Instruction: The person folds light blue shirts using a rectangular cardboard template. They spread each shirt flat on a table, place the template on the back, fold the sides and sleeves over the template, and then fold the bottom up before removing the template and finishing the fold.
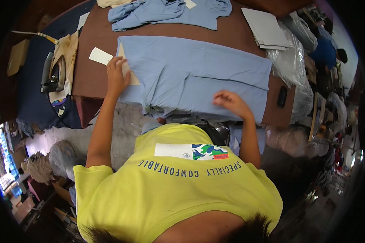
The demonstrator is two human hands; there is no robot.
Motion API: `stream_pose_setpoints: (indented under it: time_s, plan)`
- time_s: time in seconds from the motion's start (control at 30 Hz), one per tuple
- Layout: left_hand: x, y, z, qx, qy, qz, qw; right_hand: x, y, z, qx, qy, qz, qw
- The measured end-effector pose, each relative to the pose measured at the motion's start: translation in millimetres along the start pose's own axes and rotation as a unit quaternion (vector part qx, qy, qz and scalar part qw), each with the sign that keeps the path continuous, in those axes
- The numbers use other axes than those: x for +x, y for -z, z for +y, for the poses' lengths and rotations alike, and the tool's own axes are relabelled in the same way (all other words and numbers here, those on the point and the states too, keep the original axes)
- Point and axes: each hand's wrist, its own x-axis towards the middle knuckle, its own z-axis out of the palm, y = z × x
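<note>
A light blue garment (215, 60) lies spread on the brown-covered table (95, 77) in front of me, with a long dark-edged slit or seam across its right part. At its left end a cream panel (132, 75) shows inside the opening. My left hand (118, 77) rests on that end, its fingers apart over the cream panel and the cloth edge. Beside those fingertips a white tag (100, 56) sticks out to the left. Over the garment's near right part is my right hand (233, 103), slightly blurred, its fingers curled in with nothing seen in them.
An iron (54, 75) stands at the left by a stained cloth (67, 52). More blue garments (170, 14) lie at the far edge. White sheets (265, 28), clear plastic (290, 65) and a black oblong object (282, 96) are at the right. Another person (326, 52) is farther off.
</note>
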Motion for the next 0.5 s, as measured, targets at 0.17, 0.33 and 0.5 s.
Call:
stream_pose_setpoints:
  time_s: [0.17,0.33,0.5]
  plan:
    - [-42.0,24.7,59.9,-0.035,-0.305,-0.304,0.902,-4.9,-66.1,16.2,0.014,-0.059,-0.049,0.997]
    - [-57.8,5.3,45.5,0.029,-0.415,-0.322,0.85,-1.2,-99.0,18.4,-0.044,-0.079,-0.053,0.995]
    - [-32.2,13.0,38.8,-0.162,-0.213,-0.373,0.889,12.5,-154.6,-19.1,-0.113,0.027,0.007,0.993]
